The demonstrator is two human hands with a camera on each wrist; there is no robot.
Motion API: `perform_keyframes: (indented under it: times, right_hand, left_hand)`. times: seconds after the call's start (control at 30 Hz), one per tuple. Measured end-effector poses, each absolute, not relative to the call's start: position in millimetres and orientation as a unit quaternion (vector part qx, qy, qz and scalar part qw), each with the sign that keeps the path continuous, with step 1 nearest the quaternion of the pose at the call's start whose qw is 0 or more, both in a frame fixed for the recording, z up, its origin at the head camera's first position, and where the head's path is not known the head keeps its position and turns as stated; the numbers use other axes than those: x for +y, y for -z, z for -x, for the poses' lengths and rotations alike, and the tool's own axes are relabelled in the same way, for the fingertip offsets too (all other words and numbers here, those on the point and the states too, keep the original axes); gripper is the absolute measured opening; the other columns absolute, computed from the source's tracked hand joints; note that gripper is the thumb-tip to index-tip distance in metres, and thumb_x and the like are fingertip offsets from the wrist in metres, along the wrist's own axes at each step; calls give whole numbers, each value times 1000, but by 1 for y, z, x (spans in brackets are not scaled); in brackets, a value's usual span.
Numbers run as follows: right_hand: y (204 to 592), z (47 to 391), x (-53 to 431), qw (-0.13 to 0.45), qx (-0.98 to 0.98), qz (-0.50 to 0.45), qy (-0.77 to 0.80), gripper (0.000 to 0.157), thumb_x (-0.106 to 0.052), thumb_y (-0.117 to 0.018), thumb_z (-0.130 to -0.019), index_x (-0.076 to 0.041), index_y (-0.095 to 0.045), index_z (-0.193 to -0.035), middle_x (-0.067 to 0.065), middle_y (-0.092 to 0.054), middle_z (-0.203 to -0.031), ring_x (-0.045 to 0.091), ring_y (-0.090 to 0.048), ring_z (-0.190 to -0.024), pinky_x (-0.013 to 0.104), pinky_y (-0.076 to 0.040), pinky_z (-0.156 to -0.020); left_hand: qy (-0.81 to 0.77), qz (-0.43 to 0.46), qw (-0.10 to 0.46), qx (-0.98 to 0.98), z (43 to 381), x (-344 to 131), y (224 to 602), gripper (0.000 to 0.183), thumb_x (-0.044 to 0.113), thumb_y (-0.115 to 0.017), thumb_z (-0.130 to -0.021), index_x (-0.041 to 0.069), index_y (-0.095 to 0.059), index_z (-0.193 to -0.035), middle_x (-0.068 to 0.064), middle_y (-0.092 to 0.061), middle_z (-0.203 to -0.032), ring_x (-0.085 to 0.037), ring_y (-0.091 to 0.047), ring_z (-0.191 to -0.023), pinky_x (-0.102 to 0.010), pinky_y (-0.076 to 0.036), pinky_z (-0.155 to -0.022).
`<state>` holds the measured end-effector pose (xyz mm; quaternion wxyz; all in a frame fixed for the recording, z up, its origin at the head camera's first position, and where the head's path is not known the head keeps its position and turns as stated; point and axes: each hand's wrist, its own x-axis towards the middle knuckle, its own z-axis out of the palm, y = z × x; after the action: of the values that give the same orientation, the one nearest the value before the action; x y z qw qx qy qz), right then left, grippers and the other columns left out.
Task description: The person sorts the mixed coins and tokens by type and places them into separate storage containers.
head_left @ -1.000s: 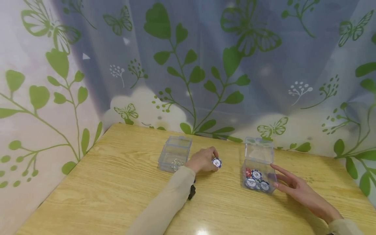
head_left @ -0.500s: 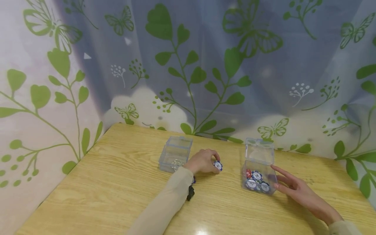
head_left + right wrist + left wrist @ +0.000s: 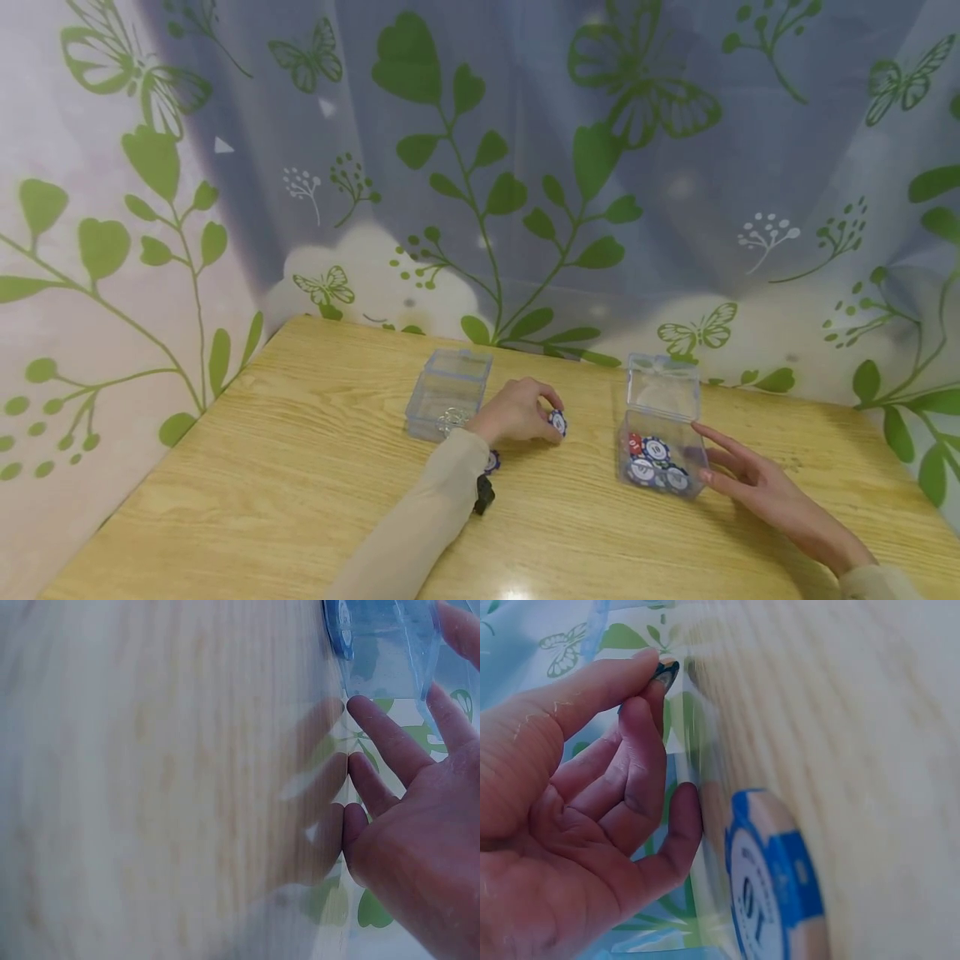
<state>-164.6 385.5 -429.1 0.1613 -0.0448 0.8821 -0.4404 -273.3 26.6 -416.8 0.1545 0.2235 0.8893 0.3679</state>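
Observation:
My left hand (image 3: 520, 412) pinches a blue-and-white poker chip (image 3: 558, 423) between thumb and index finger, just over the table; in the left wrist view the chip (image 3: 667, 671) shows edge-on at the fingertips. Another poker chip (image 3: 492, 462) lies on the table beside the left wrist, large in the foreground of the left wrist view. My right hand (image 3: 772, 496) rests at the right side of a clear plastic box (image 3: 697, 454), fingers extended and fingertips at its wall. Inside that box are several blue-and-white chips (image 3: 656, 450) and a red piece (image 3: 635, 443). Its lid (image 3: 662, 387) stands raised at the back.
A second clear box (image 3: 420, 425), lid (image 3: 459, 362) tipped back, stands left of the left hand with shiny ring-like pieces (image 3: 452, 419) inside. A printed curtain (image 3: 525, 208) hangs behind the wooden table (image 3: 300, 467).
My left hand has shifted slightly, turning the chip more edge-on. More of the chip by the left wrist shows now. The right hand and both boxes stay in place.

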Motion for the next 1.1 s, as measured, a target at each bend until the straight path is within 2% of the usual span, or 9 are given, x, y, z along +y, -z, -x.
perform_keyframes:
  times: [0.1,0.27,0.47,0.6,0.9,1.1]
  right_hand:
    - [428,165,385,166,882,42,440,72,-34,-51,-109,-22,-10,-167,35,-24,-163,56,-27,-149,64,-49,-101]
    - [427,165,385,174,881,37,439,73,-35,-50,-109,-22,-8,-167,35,-21,-164,57,-25,-149,64,-49,-101]
    - [429,165,386,168,880,43,441,72,-34,-50,-109,-22,-9,-167,36,-22,-164,57,-25,-149,66,-47,-102]
    - [428,165,386,170,880,44,442,72,-34,-50,-109,-22,-9,-167,36,-21,-164,57,-24,-149,66,-47,-102]
    - [428,165,386,166,881,45,441,71,-34,-51,-109,-24,-11,-166,35,-24,-163,56,-26,-149,64,-48,-102]
    - [429,165,386,160,883,47,438,71,-33,-51,-109,-22,-11,-166,36,-25,-162,57,-27,-148,64,-48,-101]
  left_hand:
    - [-397,-215,155,879,273,26,416,35,21,-87,-82,17,-73,-113,4,-73,-87,-12,-69,-68,-25,-53,-64]
    - [-450,-203,158,855,273,25,415,38,18,-87,-82,16,-72,-117,1,-73,-88,-20,-72,-66,-27,-55,-56]
    - [-472,-208,127,848,274,27,412,37,22,-87,-83,21,-73,-117,3,-74,-88,-9,-66,-76,-23,-50,-66]
    - [-502,-210,123,830,276,29,412,39,24,-87,-83,22,-72,-119,4,-75,-85,-7,-67,-77,-23,-48,-72]
    - [-582,-201,150,773,272,34,408,36,21,-87,-83,26,-73,-116,3,-76,-81,-9,-67,-70,-23,-41,-55]
    - [-595,-203,150,763,270,39,405,38,20,-88,-82,25,-73,-116,3,-75,-80,-8,-66,-70,-22,-41,-58]
